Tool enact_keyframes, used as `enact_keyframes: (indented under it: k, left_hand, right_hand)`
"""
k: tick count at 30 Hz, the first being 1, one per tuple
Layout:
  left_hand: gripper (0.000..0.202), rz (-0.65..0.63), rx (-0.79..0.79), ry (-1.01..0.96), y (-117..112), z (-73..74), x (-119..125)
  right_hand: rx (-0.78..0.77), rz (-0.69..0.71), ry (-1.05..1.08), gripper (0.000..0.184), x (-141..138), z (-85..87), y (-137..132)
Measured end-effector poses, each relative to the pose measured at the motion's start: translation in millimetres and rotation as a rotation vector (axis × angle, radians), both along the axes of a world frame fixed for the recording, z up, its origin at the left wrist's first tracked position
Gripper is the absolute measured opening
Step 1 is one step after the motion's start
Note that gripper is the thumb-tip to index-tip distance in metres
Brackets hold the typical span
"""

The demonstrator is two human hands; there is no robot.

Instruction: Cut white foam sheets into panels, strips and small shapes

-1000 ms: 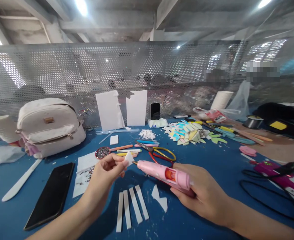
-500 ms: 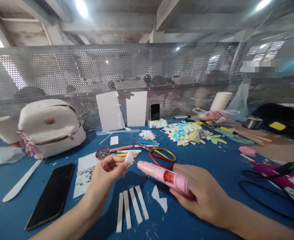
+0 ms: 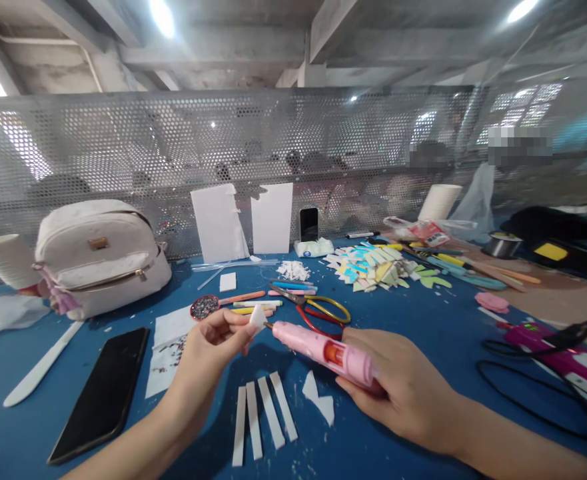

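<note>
Between thumb and fingers, my left hand (image 3: 218,347) pinches a small white foam piece (image 3: 257,317) with a pointed top. My right hand (image 3: 393,380) is wrapped round a pink glue gun (image 3: 308,343), its nozzle at the right edge of the foam piece; whether they touch is too small to tell. Below my hands, several white strips (image 3: 272,411) lie side by side on the blue table, beside white foam scraps (image 3: 319,400). Just beyond the glue gun are scissors (image 3: 326,312) with red and yellow handles, several pens (image 3: 253,303) and a round dish of beads (image 3: 204,307).
A black phone (image 3: 100,393) and a white backpack (image 3: 100,257) are at left. White boards (image 3: 272,219) lean against a perforated screen (image 3: 183,147). A pile of coloured pieces (image 3: 373,267) lies at back right. A purple device (image 3: 558,357) with a black cable (image 3: 483,373) occupies the right.
Both hands keep almost the same pose. The glue gun has shifted very slightly left, its nozzle still at the foam piece.
</note>
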State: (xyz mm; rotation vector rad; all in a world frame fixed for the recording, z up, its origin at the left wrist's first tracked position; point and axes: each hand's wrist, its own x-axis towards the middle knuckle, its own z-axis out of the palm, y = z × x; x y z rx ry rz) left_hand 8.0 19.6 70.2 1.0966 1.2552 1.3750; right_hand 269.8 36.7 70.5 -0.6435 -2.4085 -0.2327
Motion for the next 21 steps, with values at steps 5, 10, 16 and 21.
enact_keyframes:
  k: [5, 10, 16, 21]
  left_hand:
    - [0.04, 0.0, -0.002, 0.008, -0.4, 1.8, 0.5]
    - [0.041, 0.008, 0.002, 0.006, -0.1, 0.2, -0.1]
    - [0.042, 0.019, -0.004, -0.001, 1.4, -0.6, 1.1]
    - [0.044, 0.019, -0.006, -0.005, 1.2, -1.2, 0.8]
  right_hand:
    - [-0.012, -0.003, -0.002, 0.01, 0.9, -0.9, 0.4]
    - [-0.009, -0.004, -0.003, 0.011, -0.4, -1.4, 0.9]
    - [-0.012, -0.01, -0.005, 0.014, -2.9, 1.0, 0.8]
    - [-0.015, -0.01, 0.002, 0.017, -3.0, 1.7, 0.5]
